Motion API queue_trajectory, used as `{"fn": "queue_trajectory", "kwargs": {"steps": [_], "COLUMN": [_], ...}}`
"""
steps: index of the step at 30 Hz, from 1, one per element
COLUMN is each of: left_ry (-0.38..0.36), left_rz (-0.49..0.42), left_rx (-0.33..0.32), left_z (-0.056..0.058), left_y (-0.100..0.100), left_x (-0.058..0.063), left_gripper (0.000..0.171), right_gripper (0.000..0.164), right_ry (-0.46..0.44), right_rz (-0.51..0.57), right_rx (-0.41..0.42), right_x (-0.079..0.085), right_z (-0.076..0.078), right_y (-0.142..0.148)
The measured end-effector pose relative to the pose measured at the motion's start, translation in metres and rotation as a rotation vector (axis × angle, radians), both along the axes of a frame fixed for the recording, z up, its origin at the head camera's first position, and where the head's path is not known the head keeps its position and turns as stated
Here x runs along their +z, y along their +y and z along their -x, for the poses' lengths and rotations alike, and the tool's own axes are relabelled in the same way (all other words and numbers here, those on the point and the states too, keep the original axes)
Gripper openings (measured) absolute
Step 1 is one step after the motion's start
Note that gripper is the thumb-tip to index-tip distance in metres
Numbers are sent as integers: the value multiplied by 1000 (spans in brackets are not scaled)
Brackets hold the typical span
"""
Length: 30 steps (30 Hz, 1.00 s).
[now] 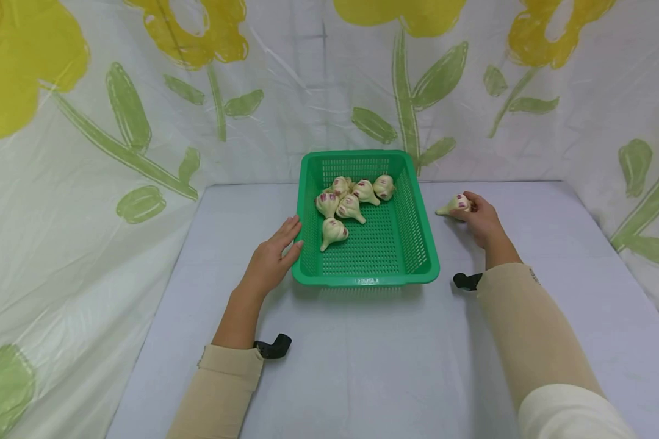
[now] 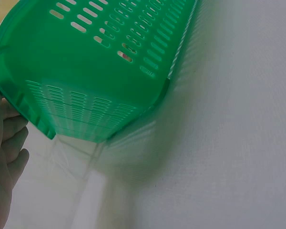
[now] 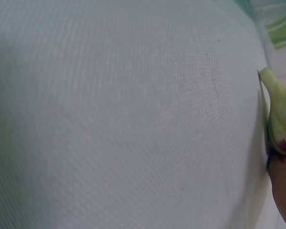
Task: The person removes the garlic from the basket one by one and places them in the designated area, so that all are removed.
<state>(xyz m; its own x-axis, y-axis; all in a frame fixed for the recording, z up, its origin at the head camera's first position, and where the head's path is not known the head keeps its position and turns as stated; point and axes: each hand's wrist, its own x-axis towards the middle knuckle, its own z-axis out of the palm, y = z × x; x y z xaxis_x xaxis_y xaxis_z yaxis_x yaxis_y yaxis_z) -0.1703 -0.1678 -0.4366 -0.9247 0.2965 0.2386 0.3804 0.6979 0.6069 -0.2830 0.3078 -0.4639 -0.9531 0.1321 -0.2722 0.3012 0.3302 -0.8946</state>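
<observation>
On the table to the right of a green plastic basket (image 1: pixel 362 280), my right hand (image 1: pixel 482 222) grips a garlic bulb (image 1: pixel 459 203) with purple streaks. Its stem points left, towards the basket. The right wrist view catches the same garlic bulb (image 3: pixel 282 117) at its right edge, low over the cloth. My left hand (image 1: pixel 270 259) rests against the basket's left rim, fingers extended. In the left wrist view, its fingers (image 2: pixel 14 138) lie beside the rim without curling round it. Several more garlic bulbs (image 1: pixel 335 230) lie inside the basket, mostly towards its back left.
A white cloth covers the table (image 1: pixel 362 366). Behind it hangs a pale curtain (image 1: pixel 302 110) printed with yellow flowers and green leaves. Black wrist-worn pieces (image 1: pixel 274 346) show by both cuffs.
</observation>
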Motion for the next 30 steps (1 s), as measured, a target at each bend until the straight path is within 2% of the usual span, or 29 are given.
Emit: {"fn": "queue_trajectory", "kwargs": {"steps": [30], "left_ry": [-2], "left_rz": [0], "left_rx": [4], "left_z": [-1], "left_y": [0], "left_x": [1], "left_gripper": [52], "right_gripper": [84], "right_ry": [-43], "right_rz": [30], "right_rx": [-13], "right_x": [2], "right_z": [-2], "right_y": [1]}}
